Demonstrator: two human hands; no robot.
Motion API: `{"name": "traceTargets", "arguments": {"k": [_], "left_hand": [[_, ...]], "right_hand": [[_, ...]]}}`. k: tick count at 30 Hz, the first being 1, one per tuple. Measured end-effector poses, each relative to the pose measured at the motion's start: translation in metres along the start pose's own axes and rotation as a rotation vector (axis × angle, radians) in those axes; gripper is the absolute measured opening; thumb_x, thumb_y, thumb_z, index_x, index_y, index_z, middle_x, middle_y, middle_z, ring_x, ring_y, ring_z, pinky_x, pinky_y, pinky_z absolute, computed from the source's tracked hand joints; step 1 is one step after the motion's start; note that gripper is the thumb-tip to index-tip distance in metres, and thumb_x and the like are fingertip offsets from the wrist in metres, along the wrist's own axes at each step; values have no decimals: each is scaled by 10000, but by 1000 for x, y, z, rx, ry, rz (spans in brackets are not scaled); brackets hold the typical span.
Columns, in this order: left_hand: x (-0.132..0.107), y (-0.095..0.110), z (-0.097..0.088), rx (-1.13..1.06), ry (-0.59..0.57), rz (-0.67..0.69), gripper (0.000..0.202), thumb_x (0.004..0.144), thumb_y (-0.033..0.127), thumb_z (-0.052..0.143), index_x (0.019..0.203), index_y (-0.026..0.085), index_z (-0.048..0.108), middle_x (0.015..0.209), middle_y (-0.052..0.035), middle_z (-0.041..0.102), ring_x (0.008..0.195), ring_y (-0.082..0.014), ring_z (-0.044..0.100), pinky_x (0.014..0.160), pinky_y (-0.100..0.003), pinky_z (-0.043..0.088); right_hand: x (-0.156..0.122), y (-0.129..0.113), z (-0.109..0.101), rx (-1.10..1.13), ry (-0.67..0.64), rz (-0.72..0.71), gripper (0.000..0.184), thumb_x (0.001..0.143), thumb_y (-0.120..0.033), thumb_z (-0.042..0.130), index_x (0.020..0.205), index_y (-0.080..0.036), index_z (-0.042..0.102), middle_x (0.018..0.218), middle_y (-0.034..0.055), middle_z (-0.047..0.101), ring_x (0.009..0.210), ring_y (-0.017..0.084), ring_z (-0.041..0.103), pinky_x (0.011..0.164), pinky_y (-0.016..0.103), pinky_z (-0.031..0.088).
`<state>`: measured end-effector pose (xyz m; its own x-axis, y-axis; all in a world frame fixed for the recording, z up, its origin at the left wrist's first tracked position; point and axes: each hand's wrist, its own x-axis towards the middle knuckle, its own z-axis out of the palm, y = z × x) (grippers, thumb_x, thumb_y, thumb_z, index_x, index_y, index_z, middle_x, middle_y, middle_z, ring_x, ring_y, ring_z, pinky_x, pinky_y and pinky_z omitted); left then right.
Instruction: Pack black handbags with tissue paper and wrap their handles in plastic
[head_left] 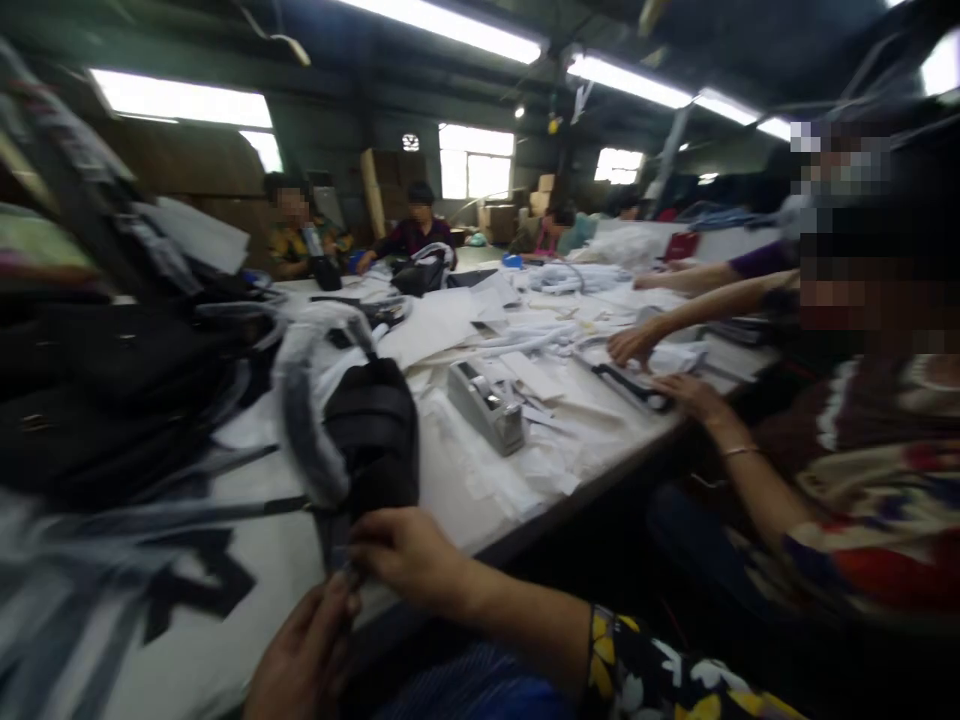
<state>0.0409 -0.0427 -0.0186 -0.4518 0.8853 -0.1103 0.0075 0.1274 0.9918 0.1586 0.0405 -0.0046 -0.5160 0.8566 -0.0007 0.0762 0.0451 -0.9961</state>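
Note:
A black padded bag piece (373, 430) with grey wrapping lies at the near edge of a long white table (465, 490). My right hand (405, 552) is closed on its lower end, fingers curled round the black fabric. My left hand (307, 650) sits just below, fingers pinched on a strap or thin part hanging from the same piece. Both hands meet at the table's front edge. The picture is smeared by motion.
A grey tape dispenser (487, 405) stands mid-table among white paper sheets. Black bags (97, 380) pile up at the left. A co-worker's hands (660, 370) work beside black scissors (630, 385) at the right. Other people sit at the far end.

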Motion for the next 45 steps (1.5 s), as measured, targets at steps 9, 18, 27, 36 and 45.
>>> {"name": "traceTargets", "arguments": {"k": [9,18,27,36,45], "left_hand": [[-15,18,5,-397,-174,-296,478,695,549,802,852,142,607,705,59,514,428,14,183,371,-145,121],[-15,12,10,-447,-153,-264,426,759,543,753,799,151,590,643,65,446,439,-6,153,375,-161,105],[-17,9,14,-401,-17,-124,337,822,496,710,884,171,643,567,79,409,493,-58,339,471,-155,300],[-18,7,16,-150,92,84,331,861,511,650,817,183,667,773,-26,653,794,-183,586,771,-264,439],[-14,0,13,-140,111,1,459,761,638,693,752,183,632,647,3,565,599,-140,483,522,-225,348]], "right_hand": [[-1,-19,1,88,-17,-25,116,781,-229,646,770,-140,720,694,18,700,663,148,646,620,229,499],[0,-16,-12,20,-198,-74,242,828,-213,586,965,-145,774,884,55,755,872,200,686,863,337,527],[-18,-31,-23,196,-446,-1,436,856,-330,694,1261,-177,647,1189,89,697,1158,223,633,1037,361,475],[-24,-42,-16,-766,55,-676,352,968,-170,480,1290,-213,616,1270,101,664,1097,211,659,894,305,543],[20,-51,-14,-797,-201,-705,154,875,-169,667,981,-234,757,834,-12,776,778,147,738,693,181,536]]}}
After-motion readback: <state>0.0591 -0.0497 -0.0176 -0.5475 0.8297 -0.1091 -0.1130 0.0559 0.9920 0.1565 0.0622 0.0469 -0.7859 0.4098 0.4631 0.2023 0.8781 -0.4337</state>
